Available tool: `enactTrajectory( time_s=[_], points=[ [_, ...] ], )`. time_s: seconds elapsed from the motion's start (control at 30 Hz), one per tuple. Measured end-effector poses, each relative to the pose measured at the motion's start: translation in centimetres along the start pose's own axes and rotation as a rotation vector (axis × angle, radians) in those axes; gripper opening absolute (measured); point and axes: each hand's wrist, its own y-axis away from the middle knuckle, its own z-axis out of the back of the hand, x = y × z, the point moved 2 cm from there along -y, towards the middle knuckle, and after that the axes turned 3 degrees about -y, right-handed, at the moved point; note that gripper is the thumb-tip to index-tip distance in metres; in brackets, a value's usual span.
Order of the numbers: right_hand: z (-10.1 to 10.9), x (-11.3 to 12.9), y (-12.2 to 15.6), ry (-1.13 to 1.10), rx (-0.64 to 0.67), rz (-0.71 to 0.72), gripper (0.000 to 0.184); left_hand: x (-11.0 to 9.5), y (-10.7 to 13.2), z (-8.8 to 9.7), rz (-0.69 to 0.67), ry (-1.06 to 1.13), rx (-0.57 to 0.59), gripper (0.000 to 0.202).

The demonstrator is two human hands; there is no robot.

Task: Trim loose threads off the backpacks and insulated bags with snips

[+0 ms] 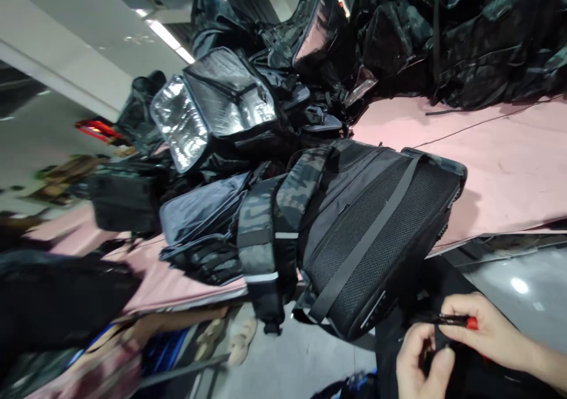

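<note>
Low on the right, my right hand (491, 333) is closed around a thin dark tool (456, 320) with red on its handle; its exact kind is unclear. The tool's dark end reaches over my left hand (420, 363), whose fingers are curled in. Something black lies at those fingers, but I cannot make out what it is. Both hands are above dark cloth. Beside them, a large black backpack (376, 227) with mesh and a grey band across it rests on the table's edge. Its camouflage shoulder straps (259, 233) hang toward the floor.
The pink-covered table (500, 145) bears several more bags. One open bag (230, 97) shows a silver lining. A grey-blue bag (204, 207) lies beside the backpack. Dark camouflage bags (482, 50) are heaped at the back. At lower left, another person's arm (172, 322) shows, blurred.
</note>
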Motion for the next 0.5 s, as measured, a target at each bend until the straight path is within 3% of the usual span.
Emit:
enactTrajectory(
  time_s=[0.1, 0.2, 0.27, 0.5],
  points=[
    [0.0, -1.3, 0.3, -0.001, -0.062, -0.032, 0.033, -0.7, 0.1, 0.1, 0.034, -0.042, -0.071, 0.031],
    [0.7, -2.4, 0.5, -0.010, -0.176, -0.044, 0.034, -1.1, 0.1, 0.3, 0.176, 0.184, -0.124, 0.030],
    [1.1, -2.7, 0.8, 0.069, -0.185, -0.052, 0.039, -1.4, 0.1, 0.6, 0.214, 0.301, -0.176, 0.029],
    [0.7, -1.2, 2.2, 0.300, -0.229, 0.010, 0.034, -1.9, 0.1, 0.8, 0.179, 0.356, -0.205, 0.027]
  ],
)
